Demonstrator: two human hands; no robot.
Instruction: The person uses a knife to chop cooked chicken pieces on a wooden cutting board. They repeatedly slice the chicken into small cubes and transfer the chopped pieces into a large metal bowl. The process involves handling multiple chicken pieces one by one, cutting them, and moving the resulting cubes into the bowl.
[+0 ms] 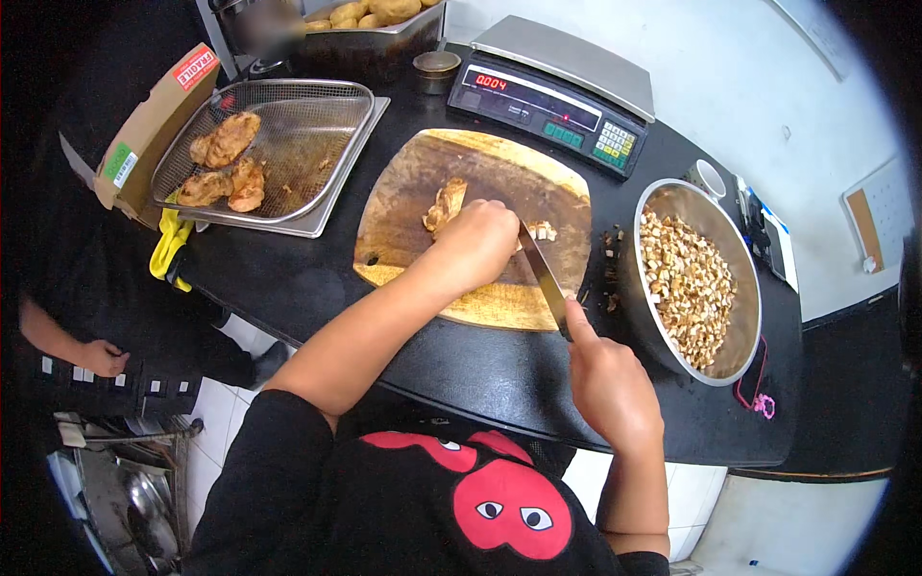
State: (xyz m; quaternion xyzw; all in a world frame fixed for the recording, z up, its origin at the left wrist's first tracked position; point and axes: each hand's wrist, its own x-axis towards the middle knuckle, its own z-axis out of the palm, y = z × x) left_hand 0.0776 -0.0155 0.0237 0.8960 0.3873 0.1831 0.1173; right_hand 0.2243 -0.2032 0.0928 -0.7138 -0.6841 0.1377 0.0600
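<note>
My right hand grips the handle of a kitchen knife, index finger along its spine. The blade's tip end is beside my left hand, which presses on a piece of cooked meat on the wooden cutting board; its fingertips are hidden. Small diced pieces lie just right of the blade. Right of the board, a steel bowl holds a heap of diced meat. Several whole cooked pieces rest in a wire mesh basket on a metal tray at the left.
A digital scale stands behind the board, beside a small lidded tin. A deep metal pan of potatoes is at the back. A cardboard box and yellow cloth flank the basket. Another person's hand shows at far left.
</note>
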